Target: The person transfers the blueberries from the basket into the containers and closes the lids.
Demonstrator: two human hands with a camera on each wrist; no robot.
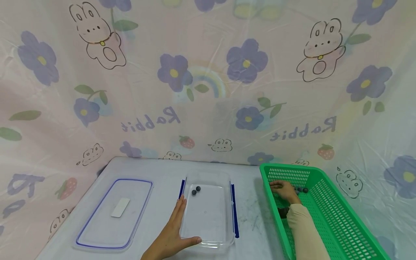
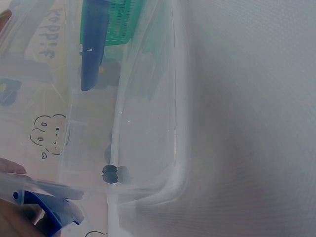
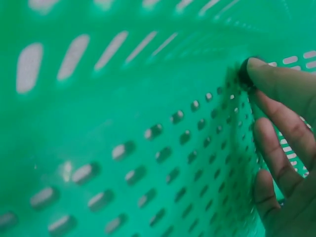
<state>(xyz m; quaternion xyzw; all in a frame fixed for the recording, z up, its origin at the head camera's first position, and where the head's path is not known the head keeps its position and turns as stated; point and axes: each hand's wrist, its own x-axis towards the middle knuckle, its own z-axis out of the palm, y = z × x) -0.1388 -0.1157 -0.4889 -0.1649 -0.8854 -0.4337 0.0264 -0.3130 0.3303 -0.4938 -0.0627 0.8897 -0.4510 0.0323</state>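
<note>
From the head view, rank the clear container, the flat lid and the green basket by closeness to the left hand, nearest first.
1. Clear container: the left hand rests against its left edge.
2. Flat lid: on the table just to that hand's left, apart from it.
3. Green basket: far right, beyond the container.

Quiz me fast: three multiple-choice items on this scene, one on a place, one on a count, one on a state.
1. Where is the right hand?
A. inside the green basket
B. on the lid
C. off the table

2. How many dark balls lie in the clear container?
A. none
B. two
C. five

3. How is the container?
A. lidded
B. tipped over
C. open, its lid lying beside it

Key: 1 A, the head view shows it there; 2 B, two lie at the far end; 3 C, the left hand rests on its uncovered rim.
</note>
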